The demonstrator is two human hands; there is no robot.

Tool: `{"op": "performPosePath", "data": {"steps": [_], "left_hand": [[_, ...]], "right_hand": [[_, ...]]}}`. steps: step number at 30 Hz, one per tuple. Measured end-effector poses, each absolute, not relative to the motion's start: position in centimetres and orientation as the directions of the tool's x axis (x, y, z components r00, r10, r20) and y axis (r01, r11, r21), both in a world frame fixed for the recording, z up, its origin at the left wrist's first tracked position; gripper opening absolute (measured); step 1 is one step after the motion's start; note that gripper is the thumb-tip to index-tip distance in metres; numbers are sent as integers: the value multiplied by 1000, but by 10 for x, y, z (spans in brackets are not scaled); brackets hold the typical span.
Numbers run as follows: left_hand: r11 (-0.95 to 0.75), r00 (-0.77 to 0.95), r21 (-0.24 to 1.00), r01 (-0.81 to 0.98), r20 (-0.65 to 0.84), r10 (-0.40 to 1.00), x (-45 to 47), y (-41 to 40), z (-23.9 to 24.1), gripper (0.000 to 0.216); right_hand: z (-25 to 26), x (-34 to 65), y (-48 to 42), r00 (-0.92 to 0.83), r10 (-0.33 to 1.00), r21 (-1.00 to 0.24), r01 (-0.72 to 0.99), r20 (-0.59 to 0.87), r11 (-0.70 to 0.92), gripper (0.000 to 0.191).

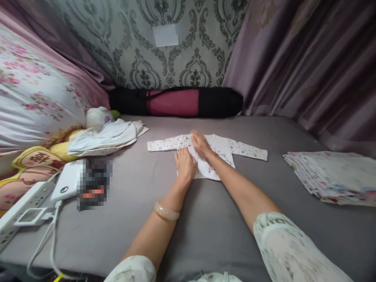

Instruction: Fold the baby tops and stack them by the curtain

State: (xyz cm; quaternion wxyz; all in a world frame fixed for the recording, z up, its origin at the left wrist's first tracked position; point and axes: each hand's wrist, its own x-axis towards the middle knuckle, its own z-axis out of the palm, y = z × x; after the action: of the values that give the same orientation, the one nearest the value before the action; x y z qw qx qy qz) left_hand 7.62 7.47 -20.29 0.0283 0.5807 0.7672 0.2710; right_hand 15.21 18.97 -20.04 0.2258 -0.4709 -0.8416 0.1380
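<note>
White baby shirt (217, 154) flat, sleeves left-right | left hand (185, 163), right hand (201, 144) pressing, grip open

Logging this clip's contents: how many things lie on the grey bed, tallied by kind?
Garments laid out singly: 2, the white spotted long-sleeved baby top under both hands and a white crumpled garment
Stacks of folded printed cloths: 1
Black-and-pink rolled bags: 1
White power strips: 1
Total: 5
</note>
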Motion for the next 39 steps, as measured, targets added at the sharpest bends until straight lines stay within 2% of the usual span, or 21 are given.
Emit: {"op": "performPosePath", "data": {"steps": [2,4,8,11,17,21,27,33,39], "left_hand": [[175,-334,482,858,267,904,72,76,-201,42],[173,-348,511,842,269,898,68,77,-199,43],[152,-327,508,848,274,905,67,77,-195,41],[73,-220,461,884,273,937,71,74,-195,41],[-32,-14,325,945,137,990,75,68,-202,41],[-23,-4,263,965,100,995,76,65,-199,43],[-65,25,200,978,195,981,79,62,-198,49],[-50,49,154,987,11,999,79,64,-206,61],[-24,7,139,990,124,992,76,63,-204,65]], "right_hand": [[-196,166,185,-371,894,-483,753,251,447,54],[-192,183,174,-360,912,-471,781,197,410,55],[-185,207,132,-425,904,-379,830,41,408,58],[-184,210,104,-476,879,-292,842,-8,453,60],[-196,201,89,-503,864,-198,849,-15,490,57],[-197,201,89,-501,865,-213,845,1,490,57],[-192,216,90,-404,913,-242,882,51,404,57],[-200,226,93,-322,947,-225,922,2,314,59],[-197,231,96,-309,950,-209,927,50,313,59]]}}
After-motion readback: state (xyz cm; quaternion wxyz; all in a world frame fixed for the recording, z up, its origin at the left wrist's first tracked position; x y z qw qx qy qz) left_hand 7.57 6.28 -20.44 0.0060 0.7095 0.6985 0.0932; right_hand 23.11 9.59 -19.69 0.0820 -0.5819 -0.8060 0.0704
